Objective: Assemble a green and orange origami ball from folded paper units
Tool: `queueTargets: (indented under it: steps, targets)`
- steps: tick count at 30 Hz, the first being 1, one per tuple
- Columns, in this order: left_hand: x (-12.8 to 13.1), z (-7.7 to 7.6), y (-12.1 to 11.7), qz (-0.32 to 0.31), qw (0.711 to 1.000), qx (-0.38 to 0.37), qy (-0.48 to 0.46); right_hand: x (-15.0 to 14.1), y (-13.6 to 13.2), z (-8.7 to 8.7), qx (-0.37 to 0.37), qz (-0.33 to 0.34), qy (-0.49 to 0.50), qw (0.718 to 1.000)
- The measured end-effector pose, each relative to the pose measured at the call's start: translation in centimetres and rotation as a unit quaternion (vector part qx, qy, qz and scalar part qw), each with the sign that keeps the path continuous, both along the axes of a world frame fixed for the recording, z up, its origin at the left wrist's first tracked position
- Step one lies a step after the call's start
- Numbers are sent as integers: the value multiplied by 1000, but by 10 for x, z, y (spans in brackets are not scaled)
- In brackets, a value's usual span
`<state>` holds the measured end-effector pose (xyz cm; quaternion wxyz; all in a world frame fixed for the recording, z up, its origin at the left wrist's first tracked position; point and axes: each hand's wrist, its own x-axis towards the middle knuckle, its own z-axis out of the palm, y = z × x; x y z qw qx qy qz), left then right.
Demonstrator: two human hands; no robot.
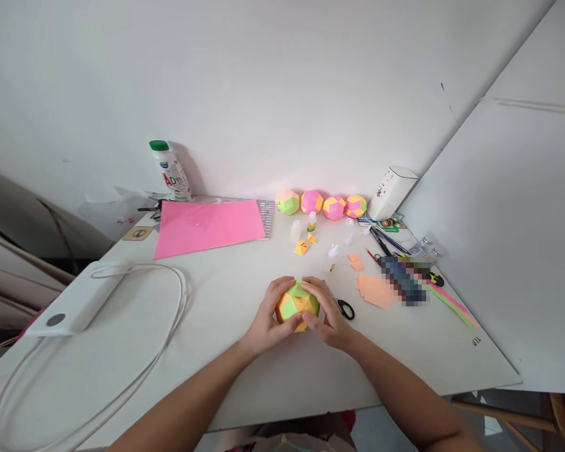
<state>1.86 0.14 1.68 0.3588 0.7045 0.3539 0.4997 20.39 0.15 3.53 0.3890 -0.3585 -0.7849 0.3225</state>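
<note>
Both my hands cup a folded paper ball (297, 302) of orange and green facets, just above the white table (245, 376). My left hand (269, 317) wraps its left side with fingers curled over the top. My right hand (329, 317) closes round its right side. Black-handled scissors (345, 308) lie right beside my right hand. A stack of orange paper squares (375, 290) sits further right.
Several finished paper balls (322, 204) line the wall at the back. A pink sheet (208, 225), a green-capped bottle (170, 169), a small glue bottle (311, 220), pens (384, 242) and a white box (392, 191) stand around. A white power adapter (78, 301) with looped cable lies left.
</note>
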Motion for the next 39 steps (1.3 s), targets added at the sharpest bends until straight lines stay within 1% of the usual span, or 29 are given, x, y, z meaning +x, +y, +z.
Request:
queueTargets:
  steps: [4,7,10,15,20,24,30,34,39]
  targets:
    - [-2,1,0,-1,999,-42,9,-4,-1,0,-28,-36,7,999]
    - [-2,2,0,-10,996,-93,-5,-7,-2,-2,-55,-52,15,997]
    - [-2,5,0,-26,989,-142,-40,-8,-4,-4,-73,-55,22,996]
    - [-3,10,-3,-23,976,-199,-88,-8,-6,-2,-88,-37,35,995]
    - [-4,9,-5,-28,977,-189,-98,-9,-5,0,-92,-18,64,994]
    - [-5,6,-5,-31,979,-172,-109,-10,-5,-1,-107,-19,86,990]
    - [-5,7,-4,-39,979,-161,-120,-10,-8,1,-170,-15,136,976]
    - [-4,8,-4,-50,983,-145,-105,-10,-8,3,-210,-8,167,963]
    - [-5,10,-3,-38,984,-148,-96,-9,-7,2,-179,-12,149,972]
